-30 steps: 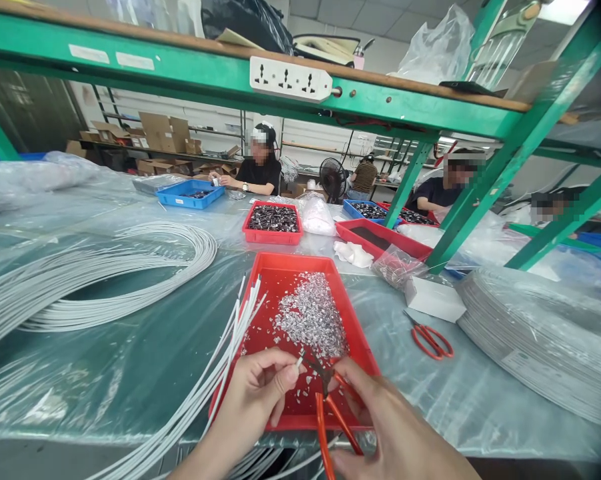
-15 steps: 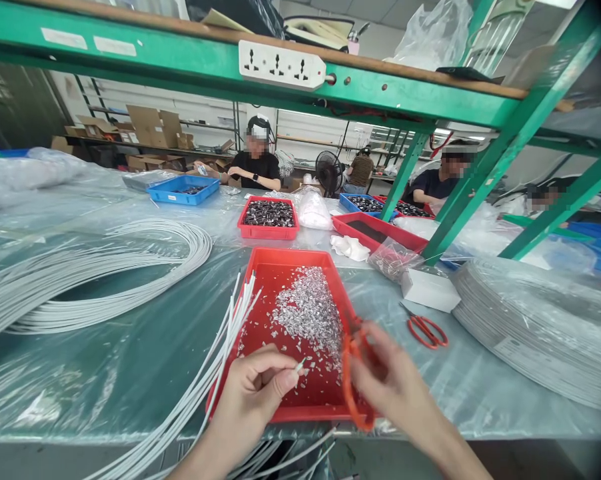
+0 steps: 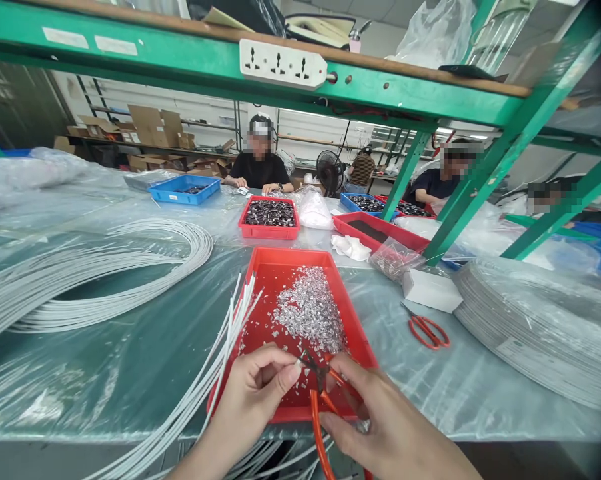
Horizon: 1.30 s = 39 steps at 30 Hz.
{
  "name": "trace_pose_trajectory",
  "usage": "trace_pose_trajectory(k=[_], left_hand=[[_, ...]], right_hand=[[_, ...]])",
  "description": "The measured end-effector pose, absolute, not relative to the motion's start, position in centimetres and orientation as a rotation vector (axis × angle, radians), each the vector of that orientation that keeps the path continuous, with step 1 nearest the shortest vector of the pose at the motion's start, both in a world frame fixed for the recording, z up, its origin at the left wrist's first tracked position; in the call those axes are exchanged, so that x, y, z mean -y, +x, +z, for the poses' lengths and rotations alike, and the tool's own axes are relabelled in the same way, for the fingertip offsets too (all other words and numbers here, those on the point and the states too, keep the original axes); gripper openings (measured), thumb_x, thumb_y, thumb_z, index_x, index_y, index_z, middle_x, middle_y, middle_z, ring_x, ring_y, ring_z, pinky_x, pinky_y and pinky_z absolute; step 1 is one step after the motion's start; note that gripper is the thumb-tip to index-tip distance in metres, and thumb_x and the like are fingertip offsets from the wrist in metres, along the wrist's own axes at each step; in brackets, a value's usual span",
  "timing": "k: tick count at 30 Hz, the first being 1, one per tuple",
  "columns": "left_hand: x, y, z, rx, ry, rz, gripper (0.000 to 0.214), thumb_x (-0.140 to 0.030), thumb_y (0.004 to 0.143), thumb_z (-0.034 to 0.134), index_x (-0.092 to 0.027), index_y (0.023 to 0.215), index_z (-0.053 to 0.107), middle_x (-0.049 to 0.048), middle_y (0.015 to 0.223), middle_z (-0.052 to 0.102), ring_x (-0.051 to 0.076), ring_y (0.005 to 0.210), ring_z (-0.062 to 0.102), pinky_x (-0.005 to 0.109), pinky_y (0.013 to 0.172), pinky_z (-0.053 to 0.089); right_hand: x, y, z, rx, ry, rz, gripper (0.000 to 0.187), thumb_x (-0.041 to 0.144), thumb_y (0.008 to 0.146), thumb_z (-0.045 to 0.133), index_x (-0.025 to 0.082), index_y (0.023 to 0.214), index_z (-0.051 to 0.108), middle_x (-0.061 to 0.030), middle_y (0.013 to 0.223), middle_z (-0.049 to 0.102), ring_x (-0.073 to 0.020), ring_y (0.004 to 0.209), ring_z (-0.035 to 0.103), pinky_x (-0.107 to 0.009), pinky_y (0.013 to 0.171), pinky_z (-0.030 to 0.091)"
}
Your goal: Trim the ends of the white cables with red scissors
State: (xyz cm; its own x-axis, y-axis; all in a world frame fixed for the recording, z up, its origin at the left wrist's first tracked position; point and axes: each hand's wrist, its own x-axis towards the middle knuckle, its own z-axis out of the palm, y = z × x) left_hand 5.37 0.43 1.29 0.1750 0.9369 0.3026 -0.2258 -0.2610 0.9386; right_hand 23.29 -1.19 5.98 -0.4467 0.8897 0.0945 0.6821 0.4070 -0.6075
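Our left hand (image 3: 263,387) pinches a cable (image 3: 301,360), likely light, springy, best held near its tip; beside it, our right hand (image 3: 383,413) grips scissors (image 3: 322,378).

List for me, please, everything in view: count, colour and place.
Worktable: 1, green, plastic-covered, foreground
Large tray: 1, red, centre
Scraps: many, silvery, inside large tray
Cutting tool: 1, orange handles, right hand
Cables: many, white, across large tray's left edge
Coils: at least 2, whitish, left and right
Scissors: 1, red handles, right of large tray
Box: 1, white, near scissors
Smaller trays: at least 5, red or blue, behind
Crumpled tissue: 1, white, beyond large tray
Plastic bags: several, clear, table and shelf
Shelf frame: 1, green, overhead
Power strip: 1, white, on shelf frame
Fan: 1, black, background
Cartons: several, brown, back left
People: at least 4, two dark tops, background
Left hand: 1, bare, pinching thin piece
Right hand: 1, bare, on cutting tool
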Motion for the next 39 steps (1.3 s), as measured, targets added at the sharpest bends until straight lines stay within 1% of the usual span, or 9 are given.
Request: trace_pose_trajectory(k=[10, 13, 16, 20, 25, 28, 32, 36, 39], left_hand=[[-0.6, 5.9, 1.2, -0.836, 1.407, 1.395, 0.022, -0.024, 0.081, 0.062, -0.013, 0.064, 0.054, -0.0018, 0.061, 0.044, 0.013, 0.054, 0.038, 0.017, 0.05, 0.03], [-0.5, 5.8, 1.0, -0.86, 1.426, 1.406, 0.021, -0.024, 0.08, 0.06, -0.013, 0.063, 0.054, -0.002, 0.061, 0.042, 0.013, 0.053, 0.036, 0.018, 0.049, 0.028], [-0.2, 5.6, 1.0, -0.874, 1.455, 1.406, 0.019, -0.021, 0.08, 0.059, -0.014, 0.063, 0.054, -0.0026, 0.061, 0.04, 0.013, 0.052, 0.036, 0.018, 0.048, 0.027], [-0.1, 5.5, 1.3, -0.907, 1.473, 1.394, 0.017, -0.02, 0.079, 0.059, -0.015, 0.063, 0.054, -0.0032, 0.061, 0.04, 0.013, 0.053, 0.036, 0.018, 0.048, 0.028], [-0.3, 5.6, 1.6, -0.914, 1.464, 1.405, 0.018, -0.021, 0.078, 0.058, -0.014, 0.062, 0.054, -0.0032, 0.059, 0.041, 0.013, 0.053, 0.037, 0.018, 0.049, 0.029], [-0.3, 5.7, 1.4, -0.928, 1.462, 1.422, 0.019, -0.021, 0.079, 0.059, -0.014, 0.062, 0.055, -0.0031, 0.059, 0.041, 0.012, 0.052, 0.036, 0.018, 0.048, 0.029], [-0.4, 5.8, 1.2, -0.931, 1.477, 1.445, 0.018, -0.02, 0.079, 0.059, -0.014, 0.062, 0.055, -0.0026, 0.06, 0.041, 0.013, 0.052, 0.037, 0.018, 0.048, 0.029], [-0.3, 5.7, 1.1, -0.938, 1.534, 1.432, 0.017, -0.019, 0.08, 0.058, -0.014, 0.064, 0.056, -0.0026, 0.061, 0.042, 0.013, 0.053, 0.037, 0.018, 0.048, 0.029], [-0.3, 5.7, 1.0, -0.943, 1.585, 1.421, 0.016, -0.018, 0.081, 0.057, -0.014, 0.065, 0.056, -0.0024, 0.063, 0.043, 0.013, 0.054, 0.039, 0.018, 0.049, 0.031]], right_hand=[[1.5, 23.5, 5.1, 2.24, -1.43, 0.74, 0.036, 0.034, 0.077, 0.049, 0.018, 0.109, 0.047, -0.0046, 0.076, 0.057, -0.021, 0.069, 0.052, -0.037, 0.063, 0.042], [1.4, 23.6, 4.8, 2.245, -1.402, 0.804, 0.031, 0.034, 0.079, 0.049, 0.018, 0.105, 0.046, -0.0035, 0.077, 0.055, -0.0196, 0.07, 0.05, -0.033, 0.063, 0.041], [0.8, 24.2, 4.5, 2.115, -1.333, 0.849, 0.019, 0.035, 0.084, 0.044, 0.019, 0.094, 0.044, 0.0011, 0.067, 0.05, -0.0135, 0.058, 0.045, -0.026, 0.054, 0.037], [0.1, 25.4, 4.5, 1.77, -1.236, 0.907, 0.022, 0.041, 0.088, 0.038, 0.018, 0.088, 0.041, 0.0038, 0.059, 0.039, -0.0104, 0.05, 0.034, -0.022, 0.046, 0.031], [1.4, 24.7, 4.9, 2.019, -1.167, 1.003, 0.016, 0.031, 0.08, 0.047, 0.018, 0.09, 0.045, 0.0002, 0.067, 0.046, -0.0123, 0.056, 0.041, -0.023, 0.05, 0.037], [2.1, 23.7, 4.8, 2.086, -1.382, 0.874, 0.027, 0.031, 0.073, 0.052, 0.019, 0.096, 0.049, -0.0006, 0.067, 0.048, -0.0148, 0.059, 0.043, -0.027, 0.053, 0.039], [2.1, 23.4, 4.4, 2.113, -1.511, 0.863, 0.045, 0.036, 0.072, 0.053, 0.016, 0.112, 0.045, -0.0035, 0.073, 0.051, -0.0188, 0.068, 0.046, -0.033, 0.062, 0.041], [1.9, 23.7, 4.5, 2.227, -1.441, 0.87, 0.031, 0.036, 0.077, 0.05, 0.021, 0.103, 0.046, -0.0015, 0.072, 0.052, -0.0172, 0.066, 0.046, -0.03, 0.058, 0.04], [2.0, 23.7, 4.7, 2.225, -1.484, 0.83, 0.032, 0.034, 0.075, 0.051, 0.02, 0.104, 0.046, -0.0024, 0.074, 0.055, -0.0178, 0.067, 0.048, -0.031, 0.06, 0.041]])
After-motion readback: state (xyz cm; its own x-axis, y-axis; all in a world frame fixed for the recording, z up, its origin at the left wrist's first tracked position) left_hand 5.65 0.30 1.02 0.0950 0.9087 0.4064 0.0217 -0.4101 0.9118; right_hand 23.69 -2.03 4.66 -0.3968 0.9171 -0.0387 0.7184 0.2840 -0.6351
